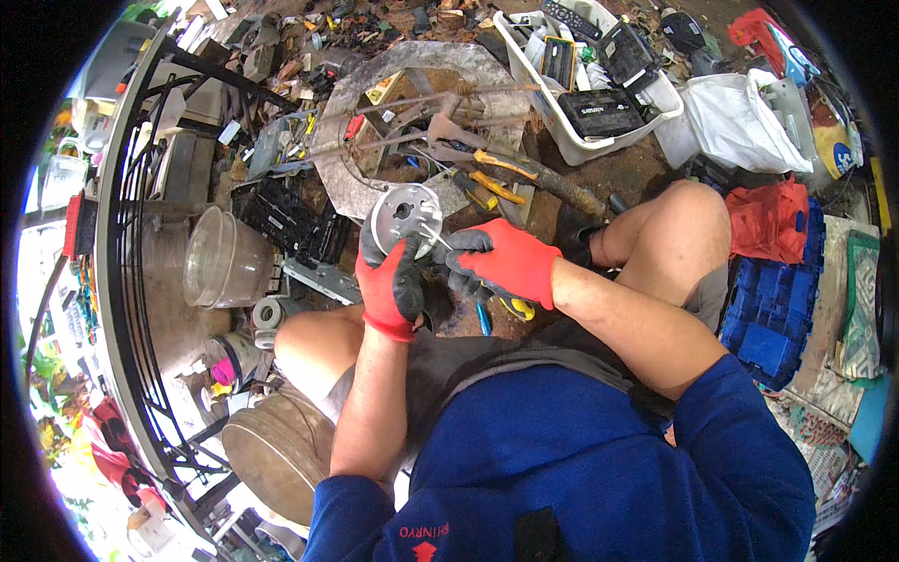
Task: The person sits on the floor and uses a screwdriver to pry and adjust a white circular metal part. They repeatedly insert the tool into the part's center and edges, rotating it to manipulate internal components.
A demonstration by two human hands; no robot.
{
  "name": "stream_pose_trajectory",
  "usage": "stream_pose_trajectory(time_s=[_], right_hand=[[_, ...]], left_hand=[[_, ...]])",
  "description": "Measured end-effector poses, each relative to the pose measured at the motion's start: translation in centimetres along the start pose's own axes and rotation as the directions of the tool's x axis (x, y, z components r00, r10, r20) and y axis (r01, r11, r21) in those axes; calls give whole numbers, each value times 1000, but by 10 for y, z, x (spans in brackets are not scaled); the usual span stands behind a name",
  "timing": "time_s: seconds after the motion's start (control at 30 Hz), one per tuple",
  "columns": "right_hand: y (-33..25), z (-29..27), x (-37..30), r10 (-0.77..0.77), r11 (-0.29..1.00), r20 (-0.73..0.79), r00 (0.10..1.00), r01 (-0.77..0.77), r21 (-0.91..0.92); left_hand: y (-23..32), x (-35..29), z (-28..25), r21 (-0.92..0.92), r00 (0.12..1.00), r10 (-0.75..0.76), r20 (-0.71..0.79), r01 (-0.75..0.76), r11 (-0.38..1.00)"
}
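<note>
My left hand [390,286], in a red and black glove, grips a round silver metal part [405,214] with a centre hole, holding it just above my knees. My right hand [501,260], gloved the same way, holds a thin metal tool [434,235] whose tip touches the face of the round part. Below my right hand a yellow-handled tool [516,308] and a blue-handled tool [483,321] lie on the ground between my legs.
A black wire fan guard [122,215] curves along the left, with a clear plastic tub [225,259] beside it. A large grey metal ring [348,178] with pliers and screwdrivers lies ahead. A white bin [562,117] of electronics, a white bag [740,122] and blue crates [777,309] stand right.
</note>
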State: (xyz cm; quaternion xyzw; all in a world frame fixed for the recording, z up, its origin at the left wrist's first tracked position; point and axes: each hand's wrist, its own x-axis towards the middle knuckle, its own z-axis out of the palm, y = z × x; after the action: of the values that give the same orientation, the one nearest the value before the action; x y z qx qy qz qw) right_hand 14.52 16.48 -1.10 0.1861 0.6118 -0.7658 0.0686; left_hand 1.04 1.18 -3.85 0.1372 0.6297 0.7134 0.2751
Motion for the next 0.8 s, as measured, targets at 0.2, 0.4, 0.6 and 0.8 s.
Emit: stream_pose_trajectory(time_s=[0.2,0.4,0.6,0.8], right_hand=[[-9,1,-2,25,993,-50,998,-30,-110],[-10,1,-2,60,996,-23,998,-61,-60],[-15,-2,-4,124,979,-16,992,-125,-163],[-14,-1,-4,122,989,-12,992,-123,-84]], left_hand=[[6,-6,7,177,995,97,6,-96,980],[0,-7,3,233,993,94,66,-107,966],[-3,-6,2,143,998,59,37,-64,988],[-1,-6,3,176,998,62,29,-66,982]])
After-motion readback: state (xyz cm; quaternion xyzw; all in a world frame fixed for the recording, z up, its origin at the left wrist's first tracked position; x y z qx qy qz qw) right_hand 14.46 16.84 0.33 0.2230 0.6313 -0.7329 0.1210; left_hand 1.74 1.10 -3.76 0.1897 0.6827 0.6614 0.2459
